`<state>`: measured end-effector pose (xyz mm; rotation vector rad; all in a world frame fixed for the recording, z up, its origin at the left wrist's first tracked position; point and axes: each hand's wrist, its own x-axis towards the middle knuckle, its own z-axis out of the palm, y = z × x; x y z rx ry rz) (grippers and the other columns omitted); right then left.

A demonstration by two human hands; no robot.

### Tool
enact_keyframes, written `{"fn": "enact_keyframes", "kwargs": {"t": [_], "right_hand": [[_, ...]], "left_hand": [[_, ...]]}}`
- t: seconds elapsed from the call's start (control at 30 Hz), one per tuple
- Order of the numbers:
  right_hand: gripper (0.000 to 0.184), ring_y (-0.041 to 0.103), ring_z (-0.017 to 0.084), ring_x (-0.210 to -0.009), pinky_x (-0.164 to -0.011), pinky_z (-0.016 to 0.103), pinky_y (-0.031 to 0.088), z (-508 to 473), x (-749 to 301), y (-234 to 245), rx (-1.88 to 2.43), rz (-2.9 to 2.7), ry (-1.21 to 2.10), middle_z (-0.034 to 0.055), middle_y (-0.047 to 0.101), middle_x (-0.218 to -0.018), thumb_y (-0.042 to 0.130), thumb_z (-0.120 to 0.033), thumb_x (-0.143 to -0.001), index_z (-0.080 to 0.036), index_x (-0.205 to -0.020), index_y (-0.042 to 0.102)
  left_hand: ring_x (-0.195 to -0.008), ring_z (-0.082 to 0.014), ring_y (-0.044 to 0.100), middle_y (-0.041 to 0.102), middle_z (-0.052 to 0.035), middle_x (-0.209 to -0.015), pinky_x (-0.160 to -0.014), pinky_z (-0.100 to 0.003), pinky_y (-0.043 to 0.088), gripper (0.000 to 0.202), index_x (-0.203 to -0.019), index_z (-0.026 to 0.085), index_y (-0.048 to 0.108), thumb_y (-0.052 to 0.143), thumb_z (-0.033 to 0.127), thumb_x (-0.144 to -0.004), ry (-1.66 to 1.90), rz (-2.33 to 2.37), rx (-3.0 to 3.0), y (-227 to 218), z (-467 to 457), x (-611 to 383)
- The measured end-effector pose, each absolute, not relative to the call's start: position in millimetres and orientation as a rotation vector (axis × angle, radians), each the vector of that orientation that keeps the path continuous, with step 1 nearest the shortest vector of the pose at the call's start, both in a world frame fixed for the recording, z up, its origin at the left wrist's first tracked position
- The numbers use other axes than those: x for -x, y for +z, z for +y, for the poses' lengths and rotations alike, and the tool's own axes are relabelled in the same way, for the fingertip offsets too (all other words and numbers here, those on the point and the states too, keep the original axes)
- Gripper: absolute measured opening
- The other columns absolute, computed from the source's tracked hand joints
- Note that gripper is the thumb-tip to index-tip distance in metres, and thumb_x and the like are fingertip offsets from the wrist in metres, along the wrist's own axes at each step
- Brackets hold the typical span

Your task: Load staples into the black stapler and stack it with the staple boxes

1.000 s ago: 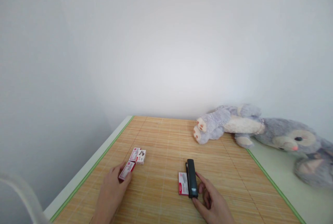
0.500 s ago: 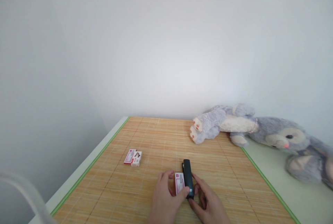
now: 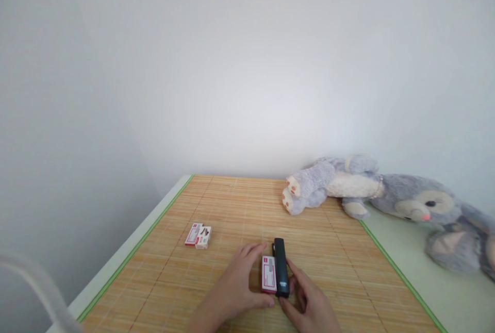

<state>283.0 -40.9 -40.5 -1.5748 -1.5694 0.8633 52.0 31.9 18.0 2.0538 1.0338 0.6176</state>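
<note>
A black stapler [image 3: 281, 268] lies lengthwise on the bamboo mat, pointing away from me. Flush along its left side is a white and magenta box [image 3: 268, 275], lying flat. My left hand [image 3: 242, 281] is open around the box's left side, its fingers beyond the far end and the thumb in front of the near end; a gap shows between palm and box. My right hand [image 3: 309, 299] grips the stapler's near part, thumb at its near end and index finger along its right side. The other right fingers are curled and partly hidden.
Two small boxes sit together farther left: a white and magenta one [image 3: 193, 234] and a white one with a dark picture [image 3: 203, 238]. A grey plush toy [image 3: 353, 183] lies across the back right by the wall. A blurred pale curved thing [image 3: 38, 281] shows at lower left.
My left hand has moved left and opened, its thumb coming off the stapler's near end down to in front of the box. My right hand stays at the stapler.
</note>
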Motion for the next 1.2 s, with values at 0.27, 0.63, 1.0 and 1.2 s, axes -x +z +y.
{"fn": "enact_keyframes", "kwargs": {"t": [0.27,0.63,1.0,1.2], "right_hand": [[0.08,0.053,0.016,-0.061,-0.061,0.027,0.045,-41,-283,-45,1.612,-1.57,0.875,-0.0013,0.063,-0.086,0.062,-0.038,-0.082,-0.022,-0.157,0.04],[0.081,0.054,0.015,-0.062,-0.062,0.027,0.046,-40,-282,-44,1.637,-1.567,0.891,-0.0016,0.063,-0.085,0.063,-0.043,-0.082,-0.022,-0.157,0.04],[0.077,0.055,0.016,-0.061,-0.061,0.027,0.046,-41,-281,-41,1.59,-1.552,0.908,-0.0012,0.064,-0.083,0.063,-0.041,-0.082,-0.022,-0.154,0.044],[0.078,0.053,0.014,-0.06,-0.06,0.027,0.044,-40,-282,-44,1.61,-1.595,0.905,-0.0013,0.062,-0.087,0.06,-0.036,-0.083,-0.02,-0.157,0.039]], "left_hand": [[-0.141,-0.0291,0.043,0.054,-0.0069,-0.151,-0.122,-0.054,0.028,0.057,-0.145,0.025,0.051,0.048,0.038,-0.09,1.039,1.662,-1.951,10,104,86],[-0.112,-0.0328,0.062,0.068,-0.0107,-0.125,-0.104,-0.049,0.047,0.062,-0.124,0.018,0.063,0.073,0.049,-0.071,0.843,1.743,-1.976,5,98,146],[-0.119,-0.0248,0.057,0.064,-0.0019,-0.125,-0.106,-0.037,0.046,0.058,-0.124,0.033,0.063,0.079,0.024,-0.07,0.752,1.025,-2.111,37,24,-49],[-0.125,-0.0268,0.056,0.063,-0.0026,-0.135,-0.112,-0.039,0.043,0.07,-0.136,0.035,0.059,0.086,0.037,-0.071,0.719,0.941,-2.107,28,27,-61]]}}
